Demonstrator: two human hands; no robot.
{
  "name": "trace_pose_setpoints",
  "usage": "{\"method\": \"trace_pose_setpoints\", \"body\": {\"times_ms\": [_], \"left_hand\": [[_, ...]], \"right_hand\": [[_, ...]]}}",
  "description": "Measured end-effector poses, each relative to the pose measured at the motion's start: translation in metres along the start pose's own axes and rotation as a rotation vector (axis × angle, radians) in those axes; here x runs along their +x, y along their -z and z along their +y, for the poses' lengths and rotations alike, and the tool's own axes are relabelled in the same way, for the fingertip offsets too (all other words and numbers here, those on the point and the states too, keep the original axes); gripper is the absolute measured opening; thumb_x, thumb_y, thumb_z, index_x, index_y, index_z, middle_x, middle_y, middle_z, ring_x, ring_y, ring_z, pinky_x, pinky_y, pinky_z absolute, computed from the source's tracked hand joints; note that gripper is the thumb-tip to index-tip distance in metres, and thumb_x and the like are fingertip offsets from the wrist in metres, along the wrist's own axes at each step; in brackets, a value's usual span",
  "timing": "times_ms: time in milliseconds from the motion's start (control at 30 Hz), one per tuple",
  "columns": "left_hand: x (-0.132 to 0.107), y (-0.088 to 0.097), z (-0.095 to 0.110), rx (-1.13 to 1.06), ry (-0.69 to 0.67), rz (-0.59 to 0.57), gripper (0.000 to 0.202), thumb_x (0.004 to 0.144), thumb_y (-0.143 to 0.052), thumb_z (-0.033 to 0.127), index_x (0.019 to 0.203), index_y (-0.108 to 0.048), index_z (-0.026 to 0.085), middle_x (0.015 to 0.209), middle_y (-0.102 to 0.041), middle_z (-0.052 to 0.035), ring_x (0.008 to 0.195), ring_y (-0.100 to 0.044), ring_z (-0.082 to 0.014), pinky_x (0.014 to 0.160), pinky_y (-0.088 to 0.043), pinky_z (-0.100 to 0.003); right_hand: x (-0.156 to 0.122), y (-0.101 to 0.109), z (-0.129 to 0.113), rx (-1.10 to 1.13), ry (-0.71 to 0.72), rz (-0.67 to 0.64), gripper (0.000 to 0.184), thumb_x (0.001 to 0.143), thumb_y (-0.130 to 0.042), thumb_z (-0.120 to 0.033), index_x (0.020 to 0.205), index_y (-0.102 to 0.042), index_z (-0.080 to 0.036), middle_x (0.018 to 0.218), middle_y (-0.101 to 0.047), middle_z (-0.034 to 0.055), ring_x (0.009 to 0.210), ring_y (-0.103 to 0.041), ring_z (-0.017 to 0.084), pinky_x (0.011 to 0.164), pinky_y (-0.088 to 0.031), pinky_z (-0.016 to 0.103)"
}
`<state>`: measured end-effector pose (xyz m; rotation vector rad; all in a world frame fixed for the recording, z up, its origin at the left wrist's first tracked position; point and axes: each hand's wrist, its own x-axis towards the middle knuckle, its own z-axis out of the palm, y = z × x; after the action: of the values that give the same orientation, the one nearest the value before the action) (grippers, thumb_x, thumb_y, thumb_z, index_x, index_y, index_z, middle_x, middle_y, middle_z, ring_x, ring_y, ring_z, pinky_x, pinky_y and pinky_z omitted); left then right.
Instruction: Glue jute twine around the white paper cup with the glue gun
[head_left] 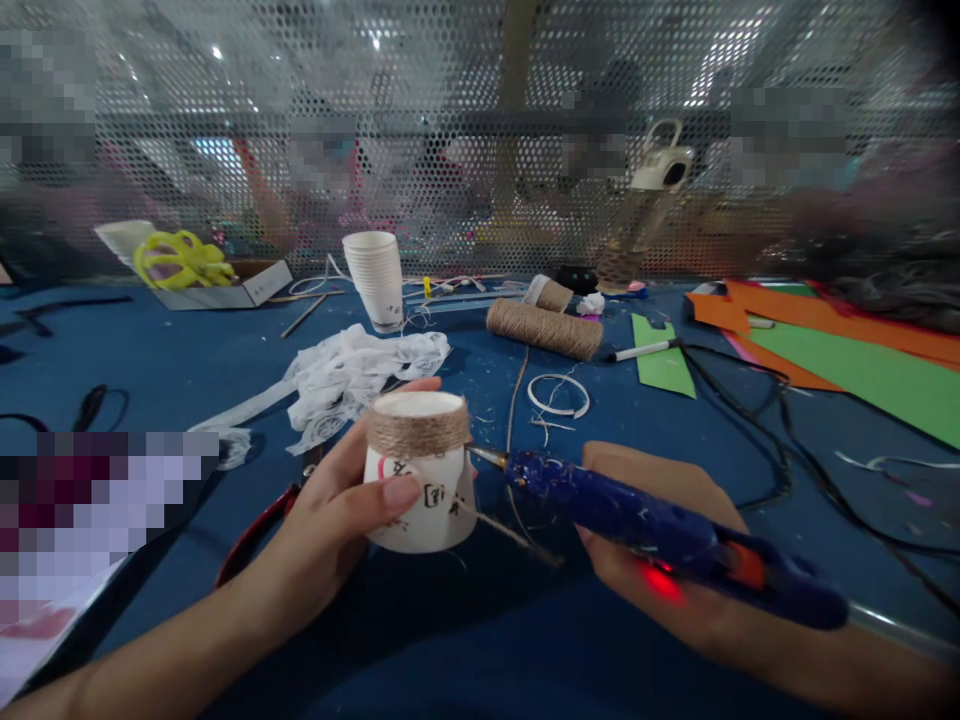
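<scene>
A white paper cup (420,525) is gripped in my left hand (337,510), thumb across its printed front and fingers behind. Brown twine (416,432) wraps the cup in several rows near its rim, and a loose twine end hangs off to the lower right. My right hand (660,510) is closed around a dark blue hot glue gun (622,515) with a red light glowing beneath it. The gun's metal nozzle (487,456) meets the right edge of the wrapped twine. A clear glue stick (892,630) sticks out of its rear.
White lace (352,375), stacked paper cups (375,280) and a twine roll (544,328) lie beyond the cup. Red-handled scissors (259,530) sit beside my left wrist. Black cables (780,430) and green and orange sheets (855,360) are at right. A perforated metal screen (450,120) rises behind.
</scene>
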<state>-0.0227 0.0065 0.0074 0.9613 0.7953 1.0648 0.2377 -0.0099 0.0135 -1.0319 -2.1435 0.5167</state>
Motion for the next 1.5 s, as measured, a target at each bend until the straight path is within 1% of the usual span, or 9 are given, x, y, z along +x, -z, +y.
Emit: {"method": "trace_pose_setpoints", "body": {"times_ms": [100,200,467,767,933,1100,1200,1333,1500], "left_hand": [[-0.002,-0.002,0.001,0.009,-0.009,0.044,0.052,0.075,-0.084,0.034,0.125,-0.072,0.031,0.108,-0.083,0.0012,0.091,-0.075,-0.0232,0.077,-0.061,-0.025],[-0.003,-0.003,0.001,0.017,-0.015,0.027,0.04,0.075,-0.084,0.035,0.114,-0.077,0.029,0.108,-0.084,0.0012,0.09,-0.076,-0.0232,0.074,-0.06,-0.025],[0.001,-0.002,0.001,0.015,0.005,-0.038,0.043,0.08,-0.079,0.037,0.121,-0.075,0.026,0.096,-0.085,-0.0031,0.091,-0.079,-0.0272,0.076,-0.061,-0.027],[0.001,0.0,-0.001,0.031,-0.032,-0.067,0.031,0.085,-0.077,0.036,0.116,-0.078,0.034,0.102,-0.084,0.0053,0.092,-0.077,-0.0204,0.076,-0.056,-0.019],[0.001,0.003,-0.004,0.136,-0.054,-0.043,0.043,0.083,-0.077,0.037,0.126,-0.072,0.03,0.122,-0.079,-0.002,0.107,-0.07,-0.0277,0.083,-0.053,-0.028],[0.002,-0.006,-0.001,0.255,-0.002,0.034,0.048,0.084,-0.078,0.04,0.128,-0.067,0.026,0.117,-0.077,-0.0052,0.102,-0.068,-0.0256,0.084,-0.051,-0.029],[0.003,-0.01,-0.002,0.286,-0.015,0.076,0.048,0.082,-0.081,0.038,0.125,-0.066,0.025,0.114,-0.076,-0.0046,0.102,-0.067,-0.0254,0.087,-0.05,-0.029],[0.006,-0.009,-0.005,0.395,-0.049,0.075,0.051,0.081,-0.083,0.041,0.125,-0.063,0.025,0.114,-0.074,-0.0043,0.106,-0.065,-0.0277,0.089,-0.051,-0.031],[0.008,-0.005,-0.004,0.537,-0.059,0.04,0.051,0.084,-0.08,0.043,0.127,-0.059,0.028,0.117,-0.071,-0.0027,0.108,-0.066,-0.0283,0.09,-0.051,-0.032]], "right_hand": [[0.001,0.002,0.0,-0.022,-0.017,-0.028,0.026,0.083,-0.057,-0.009,0.07,-0.041,-0.024,0.062,-0.05,-0.0054,0.05,-0.046,0.01,0.045,-0.034,0.025],[0.001,0.001,-0.001,0.01,-0.01,-0.02,0.025,0.084,-0.056,-0.011,0.07,-0.04,-0.024,0.063,-0.049,-0.0052,0.05,-0.045,0.011,0.046,-0.034,0.026],[0.0,-0.005,-0.001,0.062,-0.041,0.035,0.025,0.082,-0.055,-0.01,0.068,-0.04,-0.023,0.061,-0.046,-0.0065,0.047,-0.041,0.009,0.048,-0.033,0.026],[-0.003,-0.005,-0.002,0.05,-0.072,0.024,0.026,0.079,-0.058,-0.007,0.068,-0.041,-0.024,0.06,-0.047,-0.006,0.048,-0.042,0.01,0.044,-0.03,0.027],[-0.005,-0.005,0.0,0.068,-0.059,0.02,0.024,0.081,-0.06,-0.008,0.07,-0.045,-0.024,0.061,-0.05,-0.0054,0.049,-0.045,0.01,0.044,-0.032,0.027],[-0.003,-0.005,-0.003,0.105,-0.063,0.084,0.019,0.085,-0.061,-0.01,0.074,-0.053,-0.024,0.064,-0.056,-0.0061,0.047,-0.047,0.009,0.043,-0.035,0.025],[0.002,-0.007,-0.005,0.205,-0.134,0.06,0.011,0.086,-0.07,-0.021,0.08,-0.062,-0.024,0.073,-0.067,-0.004,0.056,-0.06,0.01,0.05,-0.046,0.023],[0.005,-0.01,-0.005,0.442,-0.27,0.064,0.023,0.078,-0.084,-0.03,0.077,-0.062,-0.023,0.082,-0.073,-0.0014,0.073,-0.069,0.014,0.066,-0.058,0.024],[-0.001,-0.017,-0.005,0.557,-0.317,0.057,0.025,0.075,-0.087,-0.025,0.08,-0.063,-0.023,0.085,-0.074,-0.0009,0.066,-0.068,0.013,0.056,-0.057,0.022]]}}
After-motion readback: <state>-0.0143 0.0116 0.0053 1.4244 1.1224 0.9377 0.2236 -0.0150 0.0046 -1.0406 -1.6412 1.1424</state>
